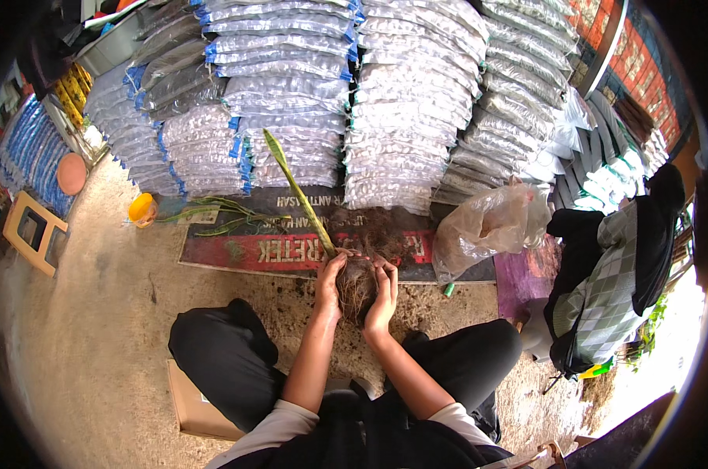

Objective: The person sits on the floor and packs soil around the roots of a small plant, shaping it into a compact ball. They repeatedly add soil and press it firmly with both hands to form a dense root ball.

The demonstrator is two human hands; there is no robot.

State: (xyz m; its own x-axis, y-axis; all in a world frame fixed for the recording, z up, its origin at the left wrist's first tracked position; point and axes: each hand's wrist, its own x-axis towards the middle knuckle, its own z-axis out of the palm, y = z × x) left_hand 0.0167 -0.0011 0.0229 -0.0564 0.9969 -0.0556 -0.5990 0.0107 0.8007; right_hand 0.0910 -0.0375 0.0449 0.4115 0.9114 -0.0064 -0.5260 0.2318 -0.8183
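Between my two hands is a brown root ball [355, 293] wrapped in fibrous roots. My left hand [329, 286] cups its left side and my right hand [383, 293] its right side, fingers curled over the top. One long snake plant leaf [298, 193], green with yellowish edges, rises from beside my left fingers and leans away to the left. Just beyond my hands, loose dark soil and root fibres [383, 234] lie on a black and red printed sheet [295, 252]. Several cut or loose snake plant leaves [230, 212] rest on its left part.
Tall stacks of filled plastic bags [412, 105] stand along the far side. A translucent plastic bag [477, 228] sits at the right, near another person [606, 275]. At left are a yellow cup [142, 210] and a tan stool [34, 233]. A cardboard box [198, 404] is beside my left leg.
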